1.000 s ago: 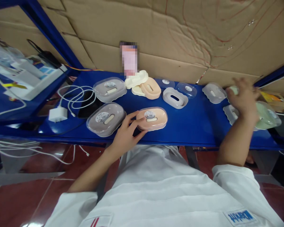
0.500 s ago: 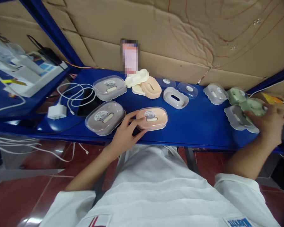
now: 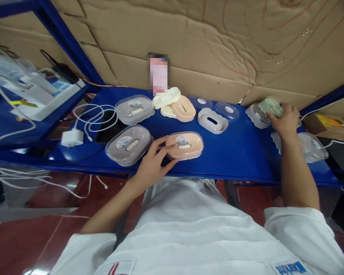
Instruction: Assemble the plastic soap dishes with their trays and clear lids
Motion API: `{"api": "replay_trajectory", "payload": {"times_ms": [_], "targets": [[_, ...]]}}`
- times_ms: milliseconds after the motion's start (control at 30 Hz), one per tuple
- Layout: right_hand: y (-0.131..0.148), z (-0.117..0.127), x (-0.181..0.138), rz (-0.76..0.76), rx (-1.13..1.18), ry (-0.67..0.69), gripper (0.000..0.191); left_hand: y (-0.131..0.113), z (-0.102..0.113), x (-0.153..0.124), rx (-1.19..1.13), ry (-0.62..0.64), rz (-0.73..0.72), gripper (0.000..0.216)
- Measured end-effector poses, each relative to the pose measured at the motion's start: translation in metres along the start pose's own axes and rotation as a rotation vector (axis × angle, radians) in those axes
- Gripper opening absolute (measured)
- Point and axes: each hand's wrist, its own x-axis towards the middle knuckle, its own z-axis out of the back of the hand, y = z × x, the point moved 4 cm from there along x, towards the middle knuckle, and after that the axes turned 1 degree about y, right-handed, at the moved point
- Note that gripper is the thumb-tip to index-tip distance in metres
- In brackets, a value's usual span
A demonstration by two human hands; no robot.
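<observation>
Left hand [image 3: 154,160]: closed about the left end of the peach box [image 3: 186,152], a finger reaching over the lid and the thumb along the near edge.
Right hand [image 3: 286,120]: well apart from the left, its fingers and thumb clasping the green box [image 3: 271,107] from the right.
Peach box: at the front of the blue table [image 3: 237,156], clear lid on, a label on the lid beside a pale insert.
Green box: tilted, over the right part of a gray box [image 3: 256,117] near the cardboard panel [image 3: 189,34]; whether the two touch is hard to tell from this angle.
Right end: a clear lid [image 3: 315,149] just beyond the right forearm, and a small carton [image 3: 329,126] behind it.
Left of the peach box: a near gray box [image 3: 123,151] just beside the left hand, a far gray box [image 3: 134,109] behind it, both lidded.
Back middle: a cream tray [image 3: 166,98] lying partly on a peach cover [image 3: 185,109]; to their right, a gray cover [image 3: 203,119] with an oval slot, in front of two label-bearing clear covers [image 3: 226,110].
Far left: a white charger [image 3: 71,137] with a coiled cable [image 3: 81,107].
</observation>
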Motion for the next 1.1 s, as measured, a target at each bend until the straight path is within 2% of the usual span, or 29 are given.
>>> {"api": "replay_trajectory", "payload": {"times_ms": [100, 167, 267, 333, 467, 533, 600, 700, 867, 967, 1033, 1100], "targets": [[0.01, -0.002, -0.001, 0.075, 0.028, 0.025, 0.068, 0.0, 0.0, 0.0, -0.008, 0.004, 0.009, 0.046], [0.017, 0.001, -0.008, 0.063, 0.023, 0.024, 0.073, -0.001, 0.0, 0.0, -0.004, 0.005, 0.017, 0.046], [0.041, 0.014, -0.026, 0.095, 0.036, -0.048, 0.078, -0.001, 0.0, 0.0, 0.001, 0.008, 0.02, 0.044], [0.074, 0.02, -0.042, 0.274, 0.116, -0.056, 0.069, -0.001, 0.0, 0.0, 0.004, 0.008, 0.022, 0.042], [0.153, 0.021, -0.091, 0.729, 0.309, 0.114, 0.056, 0.0, -0.001, 0.0, 0.005, 0.012, 0.03, 0.043], [0.183, 0.019, -0.118, 0.88, 0.347, 0.186, 0.056, 0.0, -0.001, 0.0, 0.005, 0.008, 0.017, 0.044], [0.202, 0.019, -0.141, 0.997, 0.369, 0.232, 0.058, -0.001, 0.0, 0.0, 0.007, 0.007, 0.007, 0.044], [0.209, 0.021, -0.157, 1.065, 0.384, 0.238, 0.057, -0.002, 0.001, 0.0, -0.003, 0.012, 0.017, 0.043], [0.188, 0.01, -0.127, 0.835, 0.329, 0.14, 0.066, -0.001, 0.001, 0.0, -0.018, 0.026, 0.048, 0.039], [0.174, 0.001, -0.112, 0.761, 0.337, 0.168, 0.069, -0.001, 0.001, 0.001, -0.023, 0.026, 0.046, 0.038], [0.175, 0.004, -0.119, 0.822, 0.384, 0.196, 0.069, -0.001, 0.002, 0.001, -0.027, 0.023, 0.049, 0.038], [0.185, 0.016, -0.142, 0.981, 0.46, 0.236, 0.075, -0.001, 0.002, 0.001, -0.034, 0.048, 0.036, 0.04]]}}
